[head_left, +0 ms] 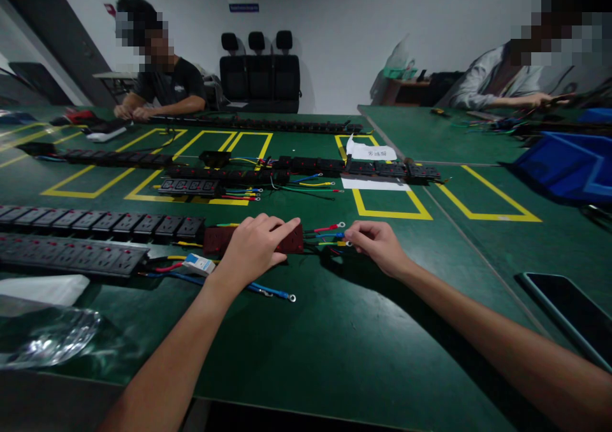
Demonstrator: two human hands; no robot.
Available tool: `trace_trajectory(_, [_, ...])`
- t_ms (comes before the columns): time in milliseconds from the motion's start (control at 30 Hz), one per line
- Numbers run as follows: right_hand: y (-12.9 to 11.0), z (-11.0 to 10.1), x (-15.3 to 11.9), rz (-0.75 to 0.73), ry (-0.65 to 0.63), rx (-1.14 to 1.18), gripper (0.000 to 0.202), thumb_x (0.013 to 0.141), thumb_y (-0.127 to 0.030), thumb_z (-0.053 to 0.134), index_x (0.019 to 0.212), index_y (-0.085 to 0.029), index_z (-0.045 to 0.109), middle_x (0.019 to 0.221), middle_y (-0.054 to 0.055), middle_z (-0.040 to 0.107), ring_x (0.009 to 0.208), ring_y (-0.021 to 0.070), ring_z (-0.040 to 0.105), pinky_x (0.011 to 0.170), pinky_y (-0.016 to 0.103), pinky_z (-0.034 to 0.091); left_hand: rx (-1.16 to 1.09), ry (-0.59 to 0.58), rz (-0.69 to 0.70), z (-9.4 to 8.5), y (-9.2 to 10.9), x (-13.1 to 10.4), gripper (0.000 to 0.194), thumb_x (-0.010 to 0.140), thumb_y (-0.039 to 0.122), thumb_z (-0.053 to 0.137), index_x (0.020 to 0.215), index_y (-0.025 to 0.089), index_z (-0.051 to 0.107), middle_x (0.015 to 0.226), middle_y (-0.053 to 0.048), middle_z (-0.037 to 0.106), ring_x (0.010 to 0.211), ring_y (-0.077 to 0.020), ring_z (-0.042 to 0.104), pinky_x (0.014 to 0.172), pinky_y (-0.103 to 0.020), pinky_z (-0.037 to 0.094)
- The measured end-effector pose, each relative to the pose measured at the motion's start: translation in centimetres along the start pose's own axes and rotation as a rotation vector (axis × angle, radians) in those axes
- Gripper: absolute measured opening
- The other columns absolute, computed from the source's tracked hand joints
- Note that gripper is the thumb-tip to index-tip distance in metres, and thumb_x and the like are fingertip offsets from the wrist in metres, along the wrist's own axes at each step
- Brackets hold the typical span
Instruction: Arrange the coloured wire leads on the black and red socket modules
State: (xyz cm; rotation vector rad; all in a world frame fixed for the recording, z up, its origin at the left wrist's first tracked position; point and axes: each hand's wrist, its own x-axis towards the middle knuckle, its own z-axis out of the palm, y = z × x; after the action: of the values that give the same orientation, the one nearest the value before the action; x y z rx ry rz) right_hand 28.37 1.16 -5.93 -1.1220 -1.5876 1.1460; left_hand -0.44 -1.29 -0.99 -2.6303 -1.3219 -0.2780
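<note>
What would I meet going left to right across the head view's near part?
Clear plastic bag, white-and-blue rectangular block, bare left hand, blue-sleeved wire end, bare right hand, flat black-screened phone.

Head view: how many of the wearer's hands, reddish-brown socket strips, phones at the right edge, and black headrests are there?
Wearer's hands, left hand and right hand: 2
Reddish-brown socket strip: 1
Phone: 1
Black headrests: 3
Total: 7
</note>
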Motion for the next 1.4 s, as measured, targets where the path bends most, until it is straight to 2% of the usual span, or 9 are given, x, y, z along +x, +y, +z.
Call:
trace_trajectory(367, [0.1,0.0,0.0,0.010,0.019,-0.015,0.024,0.077,-0.037,0.070,0.065,-0.017,0.069,0.059,-0.001,0.058,0.050,0.0101,0.044,0.047,0.024,0.028,0.012,-0.016,-0.003,-0.1,0.1,0.1,0.080,0.077,0.029,0.086,0.148,0.023,0.049,0.122,-0.008,0.069,0.101,-0.0261,0.061,0.080,-0.035,0.044])
trace_trajectory(800, [-0.5,0.0,0.0,0.073,0.020,0.099,0.021,0.074,-0.038,0.069,0.069,-0.017,0.070,0.053,-0.002,0.053,0.048,0.0102,0.043,0.044,0.023,0.023,0.008,-0.009,-0.003,0.0,0.0,0.1,0.082,0.077,0.029,0.086,0.149,0.022,0.048,0.122,-0.008,0.068,0.102,-0.0263,0.061,0.081,-0.036,0.045])
trace_trajectory(1000, [-0.3,-0.1,0.2,0.141,0.043,0.208,0.021,0.074,-0.039,0.071,0.072,-0.018,0.069,0.053,-0.003,0.049,0.047,0.0089,0.039,0.043,0.022,0.021,-0.007,0.042,0.004,-0.3,-0.1,0.0,0.081,0.076,0.028,0.087,0.148,0.021,0.050,0.121,-0.009,0.068,0.102,-0.0263,0.061,0.081,-0.037,0.046])
trace_trajectory(1167, [-1.0,-0.5,0.4,0.235,0.079,0.280,0.025,0.070,-0.041,0.076,0.073,-0.018,0.066,0.067,0.001,0.058,0.050,0.0085,0.039,0.041,0.022,0.021,-0.040,0.097,0.032,-0.7,0.4,-0.1,0.080,0.077,0.027,0.086,0.148,0.021,0.049,0.119,-0.009,0.068,0.102,-0.0258,0.060,0.082,-0.037,0.044])
trace_trajectory(1267, [-0.9,-1.1,0.5,0.279,0.020,0.317,0.029,0.067,-0.042,0.081,0.071,-0.018,0.065,0.071,0.002,0.059,0.052,0.0083,0.040,0.040,0.021,0.023,-0.051,0.128,0.034,-0.9,0.5,-0.2,0.077,0.079,0.029,0.084,0.147,0.022,0.049,0.120,-0.008,0.067,0.103,-0.0253,0.060,0.081,-0.037,0.043])
trace_trajectory(1400, [-0.6,-1.9,0.5,0.317,-0.033,0.361,0.037,0.068,-0.051,0.083,0.070,-0.018,0.067,0.067,0.001,0.054,0.052,0.0083,0.038,0.039,0.021,0.019,-0.049,0.160,0.053,-0.7,0.5,-0.4,0.073,0.082,0.030,0.082,0.146,0.023,0.049,0.120,-0.008,0.068,0.102,-0.0247,0.060,0.081,-0.036,0.042])
